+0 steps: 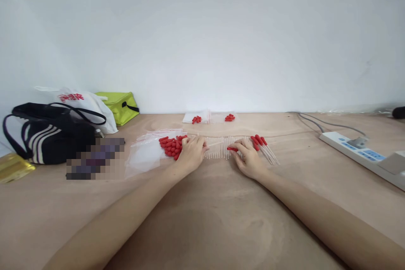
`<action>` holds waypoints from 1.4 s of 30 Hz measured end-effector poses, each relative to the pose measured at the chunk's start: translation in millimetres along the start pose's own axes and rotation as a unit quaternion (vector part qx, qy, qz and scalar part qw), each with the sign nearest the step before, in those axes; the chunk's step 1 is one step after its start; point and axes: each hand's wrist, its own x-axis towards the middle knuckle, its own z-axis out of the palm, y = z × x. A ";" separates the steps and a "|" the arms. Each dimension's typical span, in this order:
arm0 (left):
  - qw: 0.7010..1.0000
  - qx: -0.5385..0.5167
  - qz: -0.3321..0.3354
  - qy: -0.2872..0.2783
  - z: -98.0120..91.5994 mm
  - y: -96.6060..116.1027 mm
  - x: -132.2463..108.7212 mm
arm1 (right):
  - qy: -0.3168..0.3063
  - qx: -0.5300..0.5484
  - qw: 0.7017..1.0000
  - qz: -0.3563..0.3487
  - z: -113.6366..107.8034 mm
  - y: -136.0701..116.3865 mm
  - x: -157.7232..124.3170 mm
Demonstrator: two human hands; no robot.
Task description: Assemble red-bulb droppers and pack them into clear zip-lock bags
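Note:
My left hand [192,152] is closed, its fingertips pinching a thin pale tube that points right. Beside it on the left lies a heap of red rubber bulbs [171,147], partly on clear plastic bags [147,152]. My right hand [248,159] is closed with a red bulb [232,149] between thumb and fingers. Between the hands, many thin clear tubes [215,147] lie side by side in a row. Just right of my right hand rest several tubes fitted with red bulbs, like droppers [265,147]. The fingers hide part of the row.
Small bags with red bulbs [196,120] lie by the wall. A black bag [53,135], a white plastic bag [91,107] and a lime-green box bag [118,107] stand at left, near a blurred-out object [95,158]. A power strip [363,152] with grey cables lies at right.

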 end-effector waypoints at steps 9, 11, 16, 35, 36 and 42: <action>0.993 -0.084 0.080 0.031 6.1 -20.8 -30.1 | -0.071 0.016 0.997 -0.012 1.9 -4.5 -2.4; 0.993 -0.080 0.085 0.031 5.9 -18.9 -28.6 | -0.082 0.005 0.997 -0.014 1.6 -6.7 -2.9; 0.990 -0.074 0.101 0.063 6.3 -16.9 -28.2 | -0.095 -0.014 0.995 -0.022 1.3 -8.2 -2.9; 0.976 -0.125 0.165 0.068 12.4 -14.3 -30.1 | -0.044 0.111 0.992 -0.038 2.8 -16.7 -1.6; 0.973 -0.129 0.176 0.078 13.1 -14.9 -29.7 | -0.041 0.108 0.992 -0.046 2.7 -16.3 -1.7; 0.956 -0.140 0.231 0.113 11.1 -13.9 -28.5 | -0.025 0.100 0.990 -0.097 2.4 -12.2 -3.2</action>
